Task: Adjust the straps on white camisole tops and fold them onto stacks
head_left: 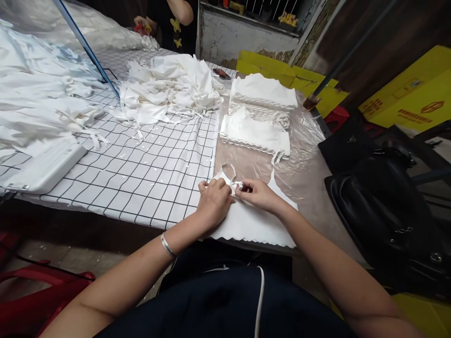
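A white camisole top [259,225] with thin straps and a scalloped hem lies flat at the table's near edge. My left hand [213,201] presses on its upper left part and pinches the strap end. My right hand [259,193] pinches the same strap end from the right, fingertips almost touching the left hand's. A silver bangle sits on my left wrist.
Two stacks of folded white tops [260,115] stand behind on clear plastic sheet. A loose heap of white garments [169,89] lies on the checked tablecloth [148,173]. A black bag [387,216] sits at right, yellow boxes [412,98] beyond. Another person's hand [143,23] works at the far end.
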Motion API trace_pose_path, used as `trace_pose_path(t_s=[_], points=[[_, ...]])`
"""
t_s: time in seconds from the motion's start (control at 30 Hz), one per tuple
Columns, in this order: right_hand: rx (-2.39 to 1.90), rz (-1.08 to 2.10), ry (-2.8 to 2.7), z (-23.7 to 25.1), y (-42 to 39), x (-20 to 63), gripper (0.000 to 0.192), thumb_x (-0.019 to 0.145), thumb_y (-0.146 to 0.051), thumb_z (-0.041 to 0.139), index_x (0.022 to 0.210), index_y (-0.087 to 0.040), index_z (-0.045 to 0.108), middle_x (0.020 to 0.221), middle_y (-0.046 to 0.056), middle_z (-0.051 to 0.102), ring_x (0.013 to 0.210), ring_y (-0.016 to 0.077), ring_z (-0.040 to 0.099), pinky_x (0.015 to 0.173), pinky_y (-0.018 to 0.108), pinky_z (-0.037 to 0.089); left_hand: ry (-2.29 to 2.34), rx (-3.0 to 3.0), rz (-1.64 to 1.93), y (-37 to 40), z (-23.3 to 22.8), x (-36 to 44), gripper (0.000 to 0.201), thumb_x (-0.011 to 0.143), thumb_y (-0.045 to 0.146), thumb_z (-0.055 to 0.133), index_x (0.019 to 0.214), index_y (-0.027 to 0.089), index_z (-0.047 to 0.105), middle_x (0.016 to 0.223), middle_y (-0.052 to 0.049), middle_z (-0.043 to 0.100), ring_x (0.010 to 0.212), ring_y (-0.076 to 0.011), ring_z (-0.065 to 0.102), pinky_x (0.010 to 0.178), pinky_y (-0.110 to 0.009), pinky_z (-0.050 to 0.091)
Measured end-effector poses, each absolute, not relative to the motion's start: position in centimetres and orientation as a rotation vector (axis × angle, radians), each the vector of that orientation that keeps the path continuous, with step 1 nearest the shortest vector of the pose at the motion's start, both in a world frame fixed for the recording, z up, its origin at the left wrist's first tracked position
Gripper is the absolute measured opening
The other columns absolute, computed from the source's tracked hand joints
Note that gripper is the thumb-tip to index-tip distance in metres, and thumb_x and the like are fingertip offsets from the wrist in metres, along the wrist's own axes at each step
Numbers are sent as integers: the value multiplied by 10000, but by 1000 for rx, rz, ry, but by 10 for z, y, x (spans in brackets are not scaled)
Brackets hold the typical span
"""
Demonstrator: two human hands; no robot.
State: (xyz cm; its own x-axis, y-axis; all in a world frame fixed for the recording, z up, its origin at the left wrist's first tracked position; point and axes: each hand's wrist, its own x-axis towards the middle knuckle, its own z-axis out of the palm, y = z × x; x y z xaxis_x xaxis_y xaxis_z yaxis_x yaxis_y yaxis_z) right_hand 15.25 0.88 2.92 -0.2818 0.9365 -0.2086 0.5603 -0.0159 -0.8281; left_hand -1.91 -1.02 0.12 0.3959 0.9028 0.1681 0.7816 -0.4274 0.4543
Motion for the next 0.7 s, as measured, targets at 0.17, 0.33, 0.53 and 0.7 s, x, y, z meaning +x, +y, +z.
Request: trace_pose_path(t_s=[0.17,0.33,0.53,0.7], points=[[-1371,1825,-1046,43,27,142,115,660,-145,653,765,-180,621,794,20,653,798,155,587,753,260,471,1199,2722,606,-40,-5,-41,269,955,270,478,1163,196,630,1359,-111,563,1261,-284,468,1071,-472,285],[-1325,1897,-701,58,79,128,88,782,-82,600,796,-157,644,769,52,663,770,152,603,735,276,520,1198,2757,389,-60,-20,-57,436,964,408,453,1380,297,520,1492,-75,446,1394,-343,348,1117,-566,270],[-1470,1786,-728,47,132,113,150,783,-4,554,795,-151,582,677,22,618,620,112,560,645,236,506,1301,2706,343,-64,-22,-58,469,950,444,468,1415,385,464,1539,-65,373,1419,-406,276,1073,-694,231],[-1550,1602,-844,32,131,110,197,741,14,548,785,-177,529,686,12,596,633,116,565,653,245,486,1314,2722,343,-64,-22,-58,476,956,467,438,1420,366,462,1532,-73,382,1409,-402,300,1060,-681,256]])
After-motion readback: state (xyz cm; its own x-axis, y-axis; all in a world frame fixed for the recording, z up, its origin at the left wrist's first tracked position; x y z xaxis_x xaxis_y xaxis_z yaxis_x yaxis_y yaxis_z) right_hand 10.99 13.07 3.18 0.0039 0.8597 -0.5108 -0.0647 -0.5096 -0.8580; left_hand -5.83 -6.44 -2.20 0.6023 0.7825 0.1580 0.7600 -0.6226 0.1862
